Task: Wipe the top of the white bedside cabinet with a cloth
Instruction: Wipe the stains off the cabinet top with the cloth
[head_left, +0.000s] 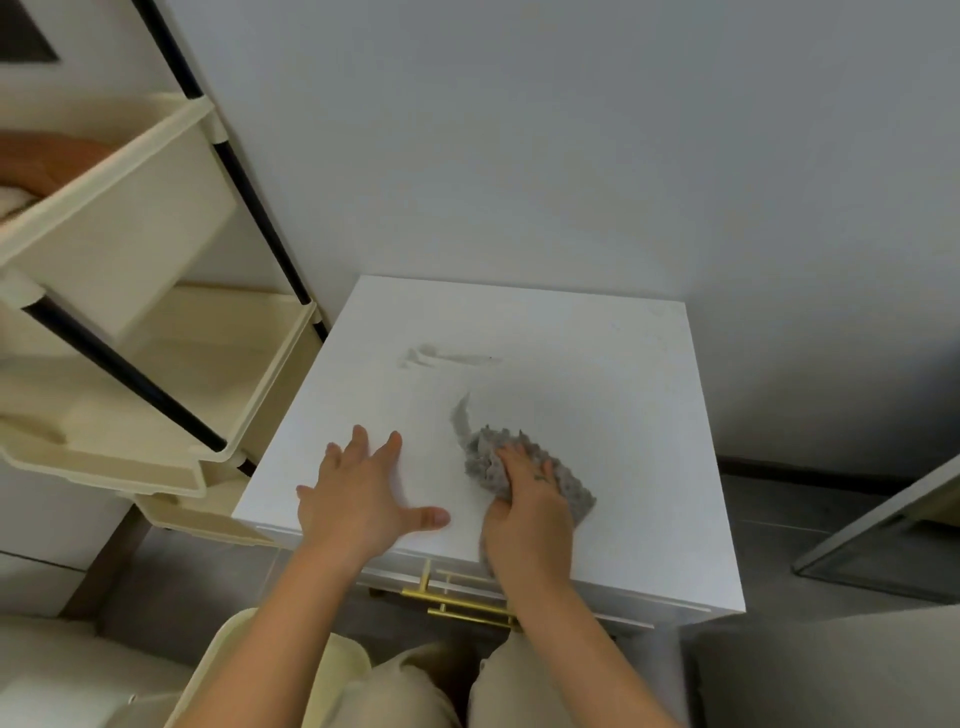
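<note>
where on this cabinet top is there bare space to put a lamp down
The cabinet top is bare along the back by the wall and down its right side, apart from a grey smudge left of centre. The front is crowded: the left hand lies flat there, and the right hand presses the grey cloth.

the white bedside cabinet stands against the wall, its flat square top marked by a faint grey smear near the back left. a crumpled grey cloth lies on the top's front half, right of centre.
</note>
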